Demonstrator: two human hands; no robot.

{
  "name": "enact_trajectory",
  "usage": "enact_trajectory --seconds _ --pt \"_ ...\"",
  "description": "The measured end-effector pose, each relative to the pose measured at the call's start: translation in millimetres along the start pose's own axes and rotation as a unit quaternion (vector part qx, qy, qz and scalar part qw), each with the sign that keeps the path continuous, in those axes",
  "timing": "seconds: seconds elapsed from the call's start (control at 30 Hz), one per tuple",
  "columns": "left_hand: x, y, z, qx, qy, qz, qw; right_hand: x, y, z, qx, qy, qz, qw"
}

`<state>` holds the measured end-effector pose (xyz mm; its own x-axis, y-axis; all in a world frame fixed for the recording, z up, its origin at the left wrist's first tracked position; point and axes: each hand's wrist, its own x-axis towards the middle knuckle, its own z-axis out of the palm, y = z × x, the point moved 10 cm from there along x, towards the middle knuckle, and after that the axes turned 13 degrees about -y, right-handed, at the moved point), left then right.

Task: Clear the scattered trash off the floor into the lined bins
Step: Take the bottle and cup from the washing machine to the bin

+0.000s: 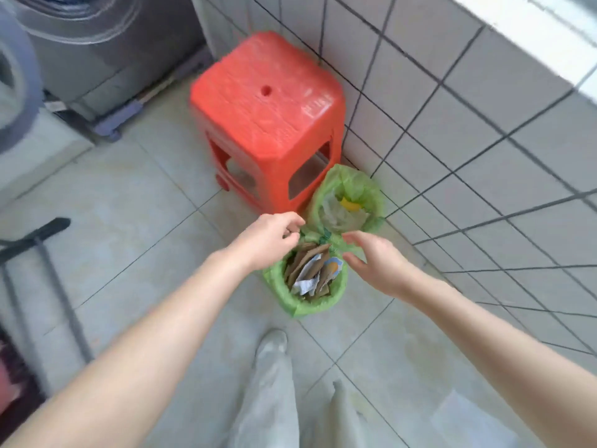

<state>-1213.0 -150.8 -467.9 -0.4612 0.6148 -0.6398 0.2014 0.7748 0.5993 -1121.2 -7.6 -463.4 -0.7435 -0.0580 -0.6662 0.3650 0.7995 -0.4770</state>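
Green liners mark the two bins, which stand touching each other on the floor [135, 202] in the corner by the tiled wall [484, 150], just in front of a red stool [265, 118]. The near bin [298, 305] is packed with upright cardboard [307, 260] and crumpled paper [305, 284]; the far bin [376, 189] holds pale plastic and something yellow [350, 204]. Both arms reach over the near bin. The left hand [269, 239] hovers at its far-left rim with fingers curled inward; whether they pinch anything is hidden by blur, so I cannot tell. The right hand [371, 258] hangs over the right rim with fingers apart and relaxed, holding nothing I can see. No loose trash shows on the floor around the bins, so the clearing looks close to done, and the step in hand seems to be settling the last pieces into the near bin or gathering its liner. To do it well, press the cardboard down flat with straight fingers before letting go, so nothing springs back over the rim. Keep the liner's edge folded over the rim while pushing; a sharp cardboard corner could tear thin plastic. A light bin may tip or slide towards the stool, so steady one side with the free hand.
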Motion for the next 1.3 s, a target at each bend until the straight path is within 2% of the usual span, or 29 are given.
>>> enact_trajectory --seconds 0.1,0.23,0.4,0.57,0.73,1.0,1.17,1.3 --pt "-99.9 -0.3 -39.2 -0.103 0.061 -0.020 0.993 -55.0 -84.9 -9.7 0.060 -0.016 -0.036 0.997" --pt "-212.2 -6.7 -84.1 -0.173 0.145 -0.034 0.974 -104.4 -187.9 -22.9 0.140 -0.036 -0.070 0.987" --pt "-333.1 -30.8 -136.5 -0.254 0.223 -0.072 0.938 -126.2 -319.2 -52.7 0.141 -0.023 -0.105 0.984" --pt "-408.5 -75.4 -188.8 -0.285 0.284 -0.100 0.910 -120.6 -424.3 -69.4 0.102 -0.015 -0.139 0.985" --pt "-450.7 -116.7 -264.7 -0.281 0.355 -0.132 0.882 -97.9 -507.0 -86.9 0.061 -0.030 -0.176 0.982" --pt "-466.5 -168.4 -408.9 -0.275 0.458 -0.156 0.831 -13.4 -607.1 -154.1 0.061 0.015 -0.187 0.980" --pt "-452.6 -183.3 -508.8 -0.276 0.491 -0.143 0.814 50.5 -681.4 -207.5 0.047 0.014 -0.211 0.976" --pt "-437.5 -193.9 -581.1 -0.271 0.494 -0.132 0.815 96.9 -744.0 -246.7 0.035 -0.004 -0.235 0.971"
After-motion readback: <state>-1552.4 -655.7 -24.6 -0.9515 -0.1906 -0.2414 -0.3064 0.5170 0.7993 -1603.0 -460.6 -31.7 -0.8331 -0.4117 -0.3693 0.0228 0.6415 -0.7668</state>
